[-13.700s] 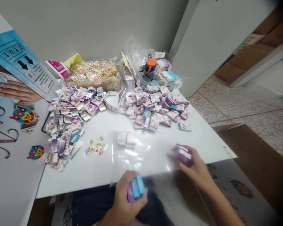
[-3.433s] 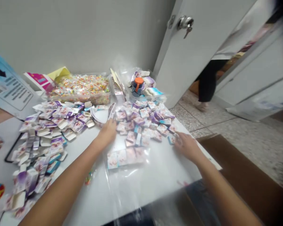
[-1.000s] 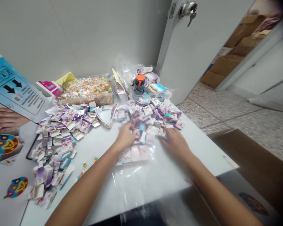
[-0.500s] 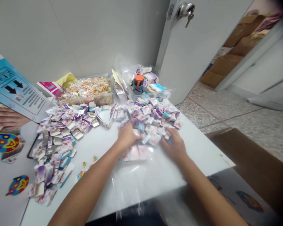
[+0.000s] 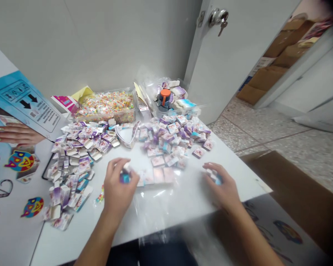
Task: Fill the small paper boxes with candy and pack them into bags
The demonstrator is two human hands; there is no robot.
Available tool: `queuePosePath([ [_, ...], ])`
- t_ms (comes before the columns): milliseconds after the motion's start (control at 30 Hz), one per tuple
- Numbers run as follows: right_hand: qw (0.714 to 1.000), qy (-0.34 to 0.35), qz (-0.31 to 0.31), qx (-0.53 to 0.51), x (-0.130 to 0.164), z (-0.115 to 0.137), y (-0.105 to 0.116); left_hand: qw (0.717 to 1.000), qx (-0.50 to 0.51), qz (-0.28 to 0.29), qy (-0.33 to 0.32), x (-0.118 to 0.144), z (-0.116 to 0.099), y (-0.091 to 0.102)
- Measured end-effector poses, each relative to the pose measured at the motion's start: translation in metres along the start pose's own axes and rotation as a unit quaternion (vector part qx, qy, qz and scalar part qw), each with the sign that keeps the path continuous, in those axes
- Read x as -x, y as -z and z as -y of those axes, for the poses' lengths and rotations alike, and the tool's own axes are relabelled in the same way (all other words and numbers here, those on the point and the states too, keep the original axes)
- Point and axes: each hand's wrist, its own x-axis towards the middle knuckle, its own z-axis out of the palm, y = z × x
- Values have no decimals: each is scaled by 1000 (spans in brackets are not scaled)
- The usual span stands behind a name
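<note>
Print on small boxes (image 5: 174, 137) blurs beyond reading.

White surface (image 5: 183, 207); purple, white and blue boxes (image 5: 174, 136) at 12 o'clock; multicoloured sweets (image 5: 108, 105) in a clear tub at 11; orange cap (image 5: 165, 92).

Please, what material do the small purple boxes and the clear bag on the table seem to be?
The small purple boxes look like thin printed cardboard: their open flaps show plain white insides. The clear bag seems to be a glossy plastic film, see-through and reflecting light.
</note>
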Motion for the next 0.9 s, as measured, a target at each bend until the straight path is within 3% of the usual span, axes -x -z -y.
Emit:
queuePosePath([
  [67,998,25,2,58,17,-4,3,996,-51,-51,-48,41,14,17],
  [133,988,68,16,135,29,-9,2,985,-134,-66,-88,80,29,24],
  [200,969,117,28,216,35,-11,-2,967,-204,-47,-147,111,44,23],
  [300,940,170,45,293,35,-7,-6,954,-226,-15,-195,136,58,16],
  [600,897,209,173,350,49,18,3,955,-210,-13,-211,139,66,11],
  [900,866,252,262,344,39,-17,11,962,-191,7,-195,136,66,11],
])
